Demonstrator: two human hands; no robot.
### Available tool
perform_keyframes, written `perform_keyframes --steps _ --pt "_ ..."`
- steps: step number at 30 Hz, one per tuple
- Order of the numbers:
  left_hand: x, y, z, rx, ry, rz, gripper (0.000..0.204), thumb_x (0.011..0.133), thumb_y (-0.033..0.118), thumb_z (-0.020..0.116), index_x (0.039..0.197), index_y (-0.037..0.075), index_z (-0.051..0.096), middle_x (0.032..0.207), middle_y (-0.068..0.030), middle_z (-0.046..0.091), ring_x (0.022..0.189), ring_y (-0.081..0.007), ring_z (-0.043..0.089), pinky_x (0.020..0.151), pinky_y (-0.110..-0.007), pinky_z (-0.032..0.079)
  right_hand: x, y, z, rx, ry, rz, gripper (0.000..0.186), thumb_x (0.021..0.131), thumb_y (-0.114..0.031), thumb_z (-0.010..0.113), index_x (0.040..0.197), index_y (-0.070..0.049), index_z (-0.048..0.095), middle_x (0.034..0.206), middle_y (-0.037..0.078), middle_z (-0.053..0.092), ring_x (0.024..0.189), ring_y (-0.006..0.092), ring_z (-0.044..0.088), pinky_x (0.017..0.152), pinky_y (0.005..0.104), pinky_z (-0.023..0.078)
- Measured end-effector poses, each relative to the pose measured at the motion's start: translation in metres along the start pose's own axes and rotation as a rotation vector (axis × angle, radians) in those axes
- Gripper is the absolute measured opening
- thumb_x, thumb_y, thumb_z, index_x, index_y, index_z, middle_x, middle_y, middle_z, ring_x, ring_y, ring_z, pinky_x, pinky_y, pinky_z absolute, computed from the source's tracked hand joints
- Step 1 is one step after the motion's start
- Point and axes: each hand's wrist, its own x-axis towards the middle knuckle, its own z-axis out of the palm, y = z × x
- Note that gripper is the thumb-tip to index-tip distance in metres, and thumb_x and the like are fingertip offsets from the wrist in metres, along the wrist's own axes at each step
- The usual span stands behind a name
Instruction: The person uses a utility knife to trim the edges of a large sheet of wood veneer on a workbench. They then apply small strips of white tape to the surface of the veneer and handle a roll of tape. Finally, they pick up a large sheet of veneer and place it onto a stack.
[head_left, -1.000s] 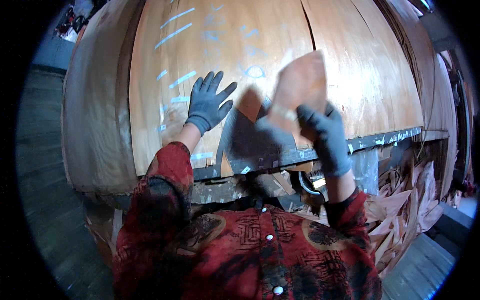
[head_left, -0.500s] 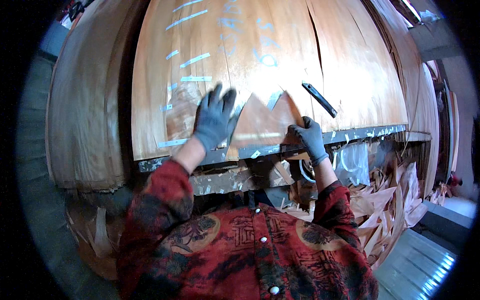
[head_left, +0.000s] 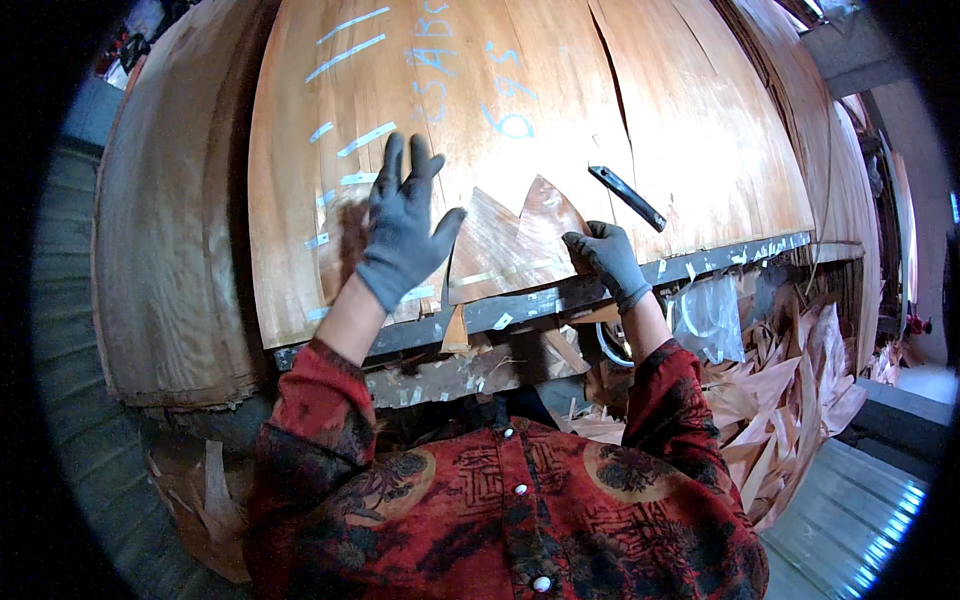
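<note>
A thin wood veneer scrap (head_left: 510,245) with two pointed peaks lies near the front edge of a large veneer sheet (head_left: 560,60). A pale strip crosses the scrap's lower part. My right hand (head_left: 612,265), in a grey glove, pinches the scrap's right edge between thumb and fingers. To the left of the scrap, my gloved left hand (head_left: 405,225) is spread over the sheet, its thumb near the scrap's left edge. It holds nothing. Behind my right hand a black utility knife (head_left: 628,198) rests on the sheet.
Light-blue tape strips (head_left: 345,60) and blue handwriting mark the sheet. A dark, tape-flecked rail (head_left: 545,303) runs along the front edge. Torn veneer scraps (head_left: 775,400) are heaped at lower right. Another veneer stack (head_left: 170,230) stands on the left.
The scrap has come down against the sheet and shifted left, still in my right hand. My left hand has moved slightly left, and its fingers have spread. The view has shifted a little.
</note>
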Motion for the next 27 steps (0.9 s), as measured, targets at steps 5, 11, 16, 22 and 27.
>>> perform_keyframes --steps 5,11,16,22,27 --pt "0.043 0.014 0.038 0.165 -0.292 -0.094 0.104 0.072 0.043 0.067 0.142 -0.002 0.005 0.144 -0.0187 0.027 0.135 -0.0376 0.015 0.107 -0.043 0.021 0.002 -0.006 -0.001 -0.050 -0.016 0.016 0.019 0.080 -0.015 0.068 0.070 -0.001 0.060 0.057 0.002 0.053 0.046 0.0086 0.047 0.042 0.0234 0.037" --pt "0.054 0.021 0.069 0.276 -0.452 -0.069 0.099 0.074 0.051 0.061 0.142 -0.002 0.012 0.143 -0.0198 0.026 0.135 -0.0368 0.017 0.109 -0.045 0.012 0.004 -0.007 -0.005 -0.032 -0.065 0.039 0.020 0.081 -0.019 0.067 0.075 0.000 0.062 0.062 0.001 0.057 0.052 0.0082 0.051 0.047 0.0227 0.040" --pt "0.048 0.013 0.081 0.290 -0.364 0.045 0.086 0.076 0.048 0.059 0.143 0.011 0.020 0.142 -0.0186 0.029 0.133 -0.0376 0.021 0.108 -0.047 0.011 -0.027 -0.004 -0.007 -0.695 0.284 -0.326 0.031 0.081 -0.027 0.064 0.103 -0.005 0.060 0.082 0.012 0.063 0.074 0.0253 0.063 0.066 0.0348 0.049" --pt "0.046 0.013 0.086 0.330 -0.372 0.173 0.051 0.081 0.042 0.055 0.130 0.036 0.046 0.141 -0.0266 0.027 0.129 -0.0484 0.021 0.104 -0.056 0.012 -0.047 0.012 0.022 -1.099 0.517 -0.731 0.038 0.072 -0.026 0.065 0.108 -0.014 0.057 0.114 0.013 0.049 0.092 0.0325 0.053 0.074 0.0425 0.044" --pt "0.046 0.015 0.089 0.339 -0.367 0.221 0.048 0.079 0.038 0.057 0.126 0.033 0.051 0.140 -0.0269 0.028 0.129 -0.0478 0.021 0.104 -0.056 0.012 -0.060 0.045 -0.024 -0.774 0.665 -0.714 0.030 0.077 -0.024 0.062 0.104 -0.013 0.061 0.114 0.013 0.054 0.099 0.0321 0.051 0.079 0.0450 0.041"
